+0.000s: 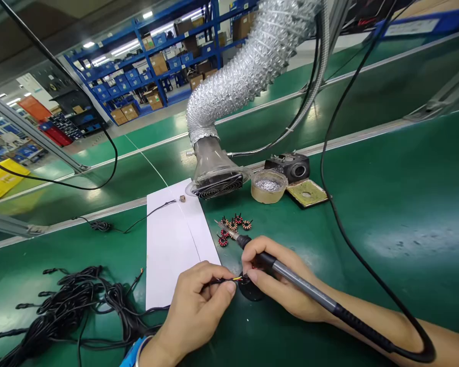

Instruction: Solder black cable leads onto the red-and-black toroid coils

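Note:
My left hand [197, 308] is closed in a pinch on a black cable [221, 280], whose thin yellow and red wire ends point right. Across my right hand [286, 285] lies a soldering iron [306, 286], held so that its metal tip points up and left. The right fingertips also meet near the wire ends, but what they pinch there is too hidden to tell. Beneath the fingertips sits a black round part [251, 291], partly covered. Several small wire-wound ring coils [233, 224] lie just beyond the iron's tip.
A white sheet [168, 244] bears a small metal nut-like piece [182, 199]. Tangled black cables [80, 300] spread at left. A fume extractor nozzle [218, 173] hangs ahead; right of it are a round tub [268, 186], a yellow sponge [308, 193] and an iron holder [290, 165].

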Demonstrator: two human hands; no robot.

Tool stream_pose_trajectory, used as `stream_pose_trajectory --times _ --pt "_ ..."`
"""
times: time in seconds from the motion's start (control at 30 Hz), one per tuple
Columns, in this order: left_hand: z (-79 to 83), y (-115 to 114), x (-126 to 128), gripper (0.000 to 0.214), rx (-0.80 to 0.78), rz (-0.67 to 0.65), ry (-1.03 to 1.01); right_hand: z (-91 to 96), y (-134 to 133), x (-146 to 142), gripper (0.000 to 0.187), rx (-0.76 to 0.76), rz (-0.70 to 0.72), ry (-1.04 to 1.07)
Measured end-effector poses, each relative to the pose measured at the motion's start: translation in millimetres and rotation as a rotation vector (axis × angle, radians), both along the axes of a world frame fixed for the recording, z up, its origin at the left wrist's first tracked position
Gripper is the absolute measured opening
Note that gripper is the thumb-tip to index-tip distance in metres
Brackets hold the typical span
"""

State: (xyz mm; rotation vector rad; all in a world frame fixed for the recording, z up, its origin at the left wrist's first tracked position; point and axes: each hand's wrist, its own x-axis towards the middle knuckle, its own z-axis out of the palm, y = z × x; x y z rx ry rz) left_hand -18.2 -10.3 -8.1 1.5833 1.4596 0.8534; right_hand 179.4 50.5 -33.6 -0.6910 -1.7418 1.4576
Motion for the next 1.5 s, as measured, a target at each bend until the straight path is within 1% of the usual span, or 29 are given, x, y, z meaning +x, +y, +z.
stream_pose_trajectory --times 0.07,0.2,0.37,0.43,0.53,0.7,0.9,1.03,1.2,1.27,1.4,1.5 --pt "0.8 -1.1 1.3 0.014 0.062 -0.016 0.094 -0.2 0.4 0.3 0.014 0.008 -0.007 -0.039" --pt "1.5 -1.5 3.3 0.013 0.147 -0.037 0.233 -1.0 2.8 3.3 0.019 0.035 0.036 -0.083" --pt "1.5 -2.0 6.0 0.013 0.201 -0.08 0.294 -4.2 3.1 8.4 0.02 0.216 0.069 -0.132" --pt "1.0 -2.3 6.6 0.014 0.215 -0.093 0.302 -4.2 2.7 9.6 0.019 0.259 0.073 -0.154" --pt "0.3 -2.3 6.5 0.013 0.253 -0.078 0.307 0.7 3.6 10.4 0.018 0.214 0.104 -0.198" --pt "-1.6 -2.3 6.9 0.013 0.305 -0.055 0.285 11.4 4.3 10.9 0.031 0.08 0.177 -0.216" --pt "-3.2 -3.6 9.6 0.011 0.27 -0.059 0.263 7.0 -0.8 8.6 0.033 -0.032 0.124 -0.175" --pt "-3.4 -4.2 11.4 0.012 0.249 -0.064 0.263 4.5 -2.1 6.3 0.03 -0.033 0.105 -0.162" --pt "-4.8 -3.6 11.9 0.011 0.262 -0.056 0.283 5.5 -1.6 6.6 0.026 -0.022 0.1 -0.146" --pt "-5.7 -2.9 11.5 0.01 0.276 -0.039 0.285 5.8 -0.8 7.9 0.029 -0.04 0.113 -0.144" --pt "-8.0 -3.2 11.2 0.009 0.309 -0.014 0.283 6.8 0.5 9.4 0.041 -0.058 0.176 -0.139" --pt "-9.9 -4.5 11.6 0.008 0.327 -0.005 0.269 7.5 0.3 8.3 0.044 -0.072 0.203 -0.136"
